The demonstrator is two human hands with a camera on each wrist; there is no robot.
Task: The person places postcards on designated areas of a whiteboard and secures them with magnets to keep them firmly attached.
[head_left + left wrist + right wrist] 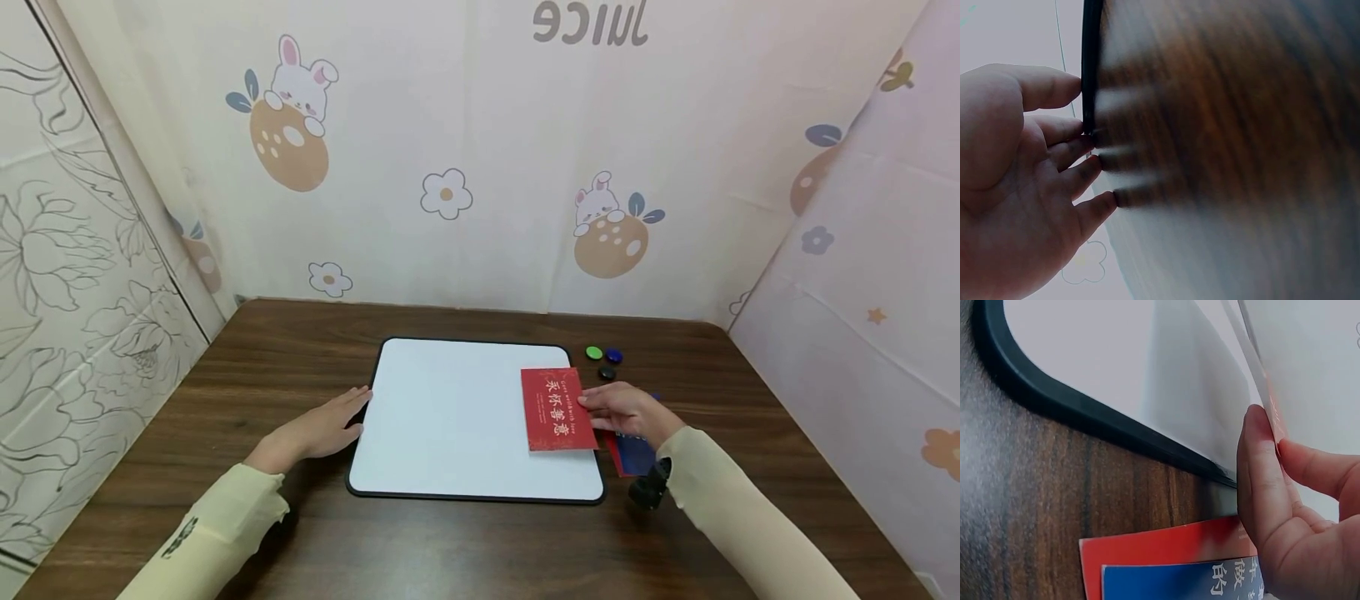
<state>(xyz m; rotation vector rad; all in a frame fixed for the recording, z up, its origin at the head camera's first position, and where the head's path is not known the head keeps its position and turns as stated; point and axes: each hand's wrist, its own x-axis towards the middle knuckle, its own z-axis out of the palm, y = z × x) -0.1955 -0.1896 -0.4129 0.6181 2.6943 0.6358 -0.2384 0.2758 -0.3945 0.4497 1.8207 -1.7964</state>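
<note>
A red card with white lettering is tilted over the right part of a black-framed whiteboard. My right hand pinches the card's right edge between thumb and fingers; the right wrist view shows the card edge-on in that pinch. At the board's left edge lies my left hand, its fingertips touching the black frame. In the left wrist view its fingers are fairly straight and spread. Below my right hand lie a blue card and another red card, overlapping on the table.
Beyond the right hand sit a green round magnet, a blue one and a black one. The brown wooden table meets a patterned curtain at the back. More patterned cloth hangs on both sides.
</note>
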